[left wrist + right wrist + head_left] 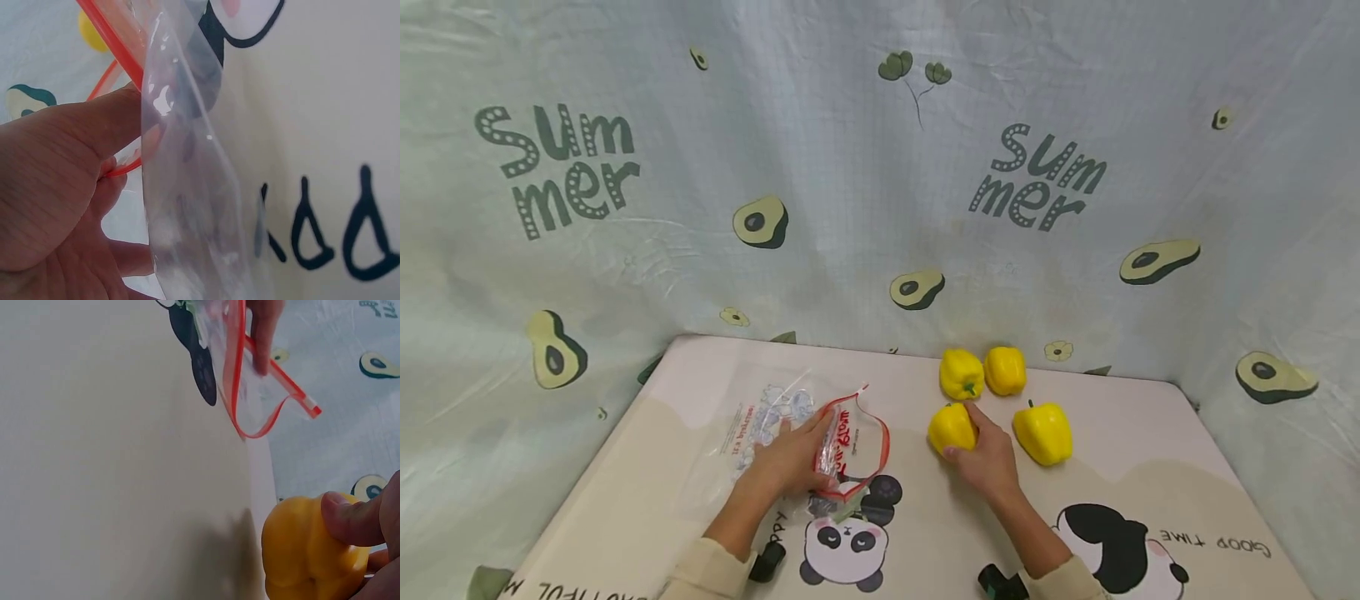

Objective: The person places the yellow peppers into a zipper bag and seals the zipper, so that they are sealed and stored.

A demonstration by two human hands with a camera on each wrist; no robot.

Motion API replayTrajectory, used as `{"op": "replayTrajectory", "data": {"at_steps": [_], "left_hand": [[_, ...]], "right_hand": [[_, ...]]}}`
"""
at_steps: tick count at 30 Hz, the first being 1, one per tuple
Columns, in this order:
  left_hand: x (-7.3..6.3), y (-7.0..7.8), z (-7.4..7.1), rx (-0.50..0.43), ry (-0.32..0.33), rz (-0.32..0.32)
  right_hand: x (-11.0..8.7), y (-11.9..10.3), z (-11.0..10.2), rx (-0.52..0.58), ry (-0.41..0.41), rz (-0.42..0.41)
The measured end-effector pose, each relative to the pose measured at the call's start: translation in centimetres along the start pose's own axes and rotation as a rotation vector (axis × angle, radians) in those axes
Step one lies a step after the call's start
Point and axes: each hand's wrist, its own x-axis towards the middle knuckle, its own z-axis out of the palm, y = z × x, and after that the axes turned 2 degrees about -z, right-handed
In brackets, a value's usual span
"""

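My left hand [790,458] grips a clear zip bag [767,408] near its red-edged mouth, which gapes toward the right. In the left wrist view the thumb lies against the bag's red rim, and the clear plastic [187,187] hangs beside the fingers. With thumb and fingers, my right hand [988,454] holds a yellow bell pepper [951,428], a short way right of the bag's mouth. The right wrist view shows the thumb pressed on the side of this pepper [306,550]. The bag's far part lies on the table.
Two yellow bell peppers [961,373] [1005,371] sit side by side at the table's back edge. Another yellow pepper [1042,433] lies right of my right hand. The pale table [925,533] bears printed pandas, and a printed curtain [850,167] hangs behind it.
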Motion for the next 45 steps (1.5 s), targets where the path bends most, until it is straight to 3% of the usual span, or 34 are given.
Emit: {"op": "replayTrajectory", "data": {"at_steps": [20, 38, 45], "left_hand": [[-0.2, 0.1, 0.3, -0.009, 0.026, 0.006], [0.0, 0.4, 0.8, 0.050, 0.011, -0.059], [0.0, 0.3, 0.8, 0.059, 0.008, -0.048]], "right_hand": [[-0.8, -2.4, 2.5, 0.087, -0.055, -0.042], [-1.6, -4.8, 5.5, 0.156, -0.125, -0.162], [-1.9, -5.4, 6.3, 0.159, -0.137, -0.159]]}}
